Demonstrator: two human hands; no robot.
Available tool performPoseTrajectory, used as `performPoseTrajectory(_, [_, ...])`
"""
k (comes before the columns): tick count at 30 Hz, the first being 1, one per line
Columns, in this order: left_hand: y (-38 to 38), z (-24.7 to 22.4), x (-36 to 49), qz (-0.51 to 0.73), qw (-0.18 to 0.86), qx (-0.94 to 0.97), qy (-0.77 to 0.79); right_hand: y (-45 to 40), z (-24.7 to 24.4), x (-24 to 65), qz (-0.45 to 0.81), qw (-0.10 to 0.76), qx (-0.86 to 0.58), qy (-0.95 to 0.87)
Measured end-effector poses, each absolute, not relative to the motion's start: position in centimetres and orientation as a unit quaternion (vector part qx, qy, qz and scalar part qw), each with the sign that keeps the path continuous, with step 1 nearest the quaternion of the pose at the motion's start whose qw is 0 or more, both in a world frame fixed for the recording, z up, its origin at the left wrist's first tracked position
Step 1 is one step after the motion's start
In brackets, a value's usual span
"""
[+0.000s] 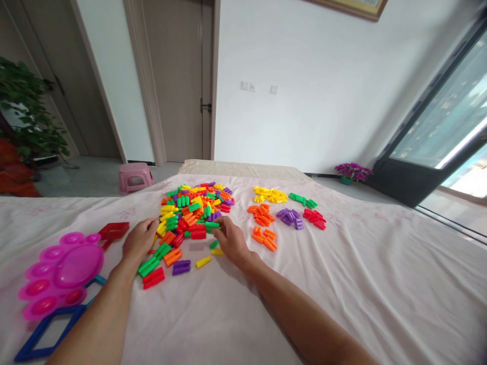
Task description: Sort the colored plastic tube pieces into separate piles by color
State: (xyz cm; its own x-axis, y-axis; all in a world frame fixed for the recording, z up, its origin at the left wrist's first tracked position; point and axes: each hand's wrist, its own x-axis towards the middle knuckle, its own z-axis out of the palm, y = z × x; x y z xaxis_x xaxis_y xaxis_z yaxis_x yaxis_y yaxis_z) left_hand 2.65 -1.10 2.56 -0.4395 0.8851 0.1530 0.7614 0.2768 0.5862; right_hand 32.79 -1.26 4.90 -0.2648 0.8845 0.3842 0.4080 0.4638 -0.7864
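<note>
A mixed pile of plastic building pieces point(192, 205) in red, orange, yellow, green and purple lies on the cloth. My right hand point(232, 241) is at the pile's near right side, its thumb and fingers pinching a green plastic building piece point(212, 225). Close to that piece is a red one point(198, 233). At the pile's left edge is my left hand point(140, 238), fingers closed, beside yellow pieces; what it grips is hidden. Loose green point(149, 266), purple point(181, 267) and yellow point(203, 262) pieces lie nearer to me.
On the right are separate colour groups: yellow point(270, 194), orange point(262, 215), purple point(290, 218), green point(303, 200) and red point(314, 219). A pink paw-shaped toy point(78, 263), a blue frame point(49, 332) and a red frame point(114, 231) lie at left on the cloth point(350, 284).
</note>
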Motion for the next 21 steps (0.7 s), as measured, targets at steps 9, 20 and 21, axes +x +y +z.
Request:
performPoseTrajectory(9, [-1.6,2.9,3.1,0.325,0.088,0.512,0.79,1.6,4.7,34.8,0.427,0.529,-0.441,-0.586])
performPoseTrajectory(20, [-2.3,5.4,8.1,0.455,0.037,0.684,0.569,1.0,3.4,33.2,0.469,0.522,-0.383,-0.601])
performPoseTrajectory(21, [-2.2,5.6,8.7,0.445,0.051,0.7,0.556,0.9,3.4,32.9,0.482,0.523,-0.369,-0.599])
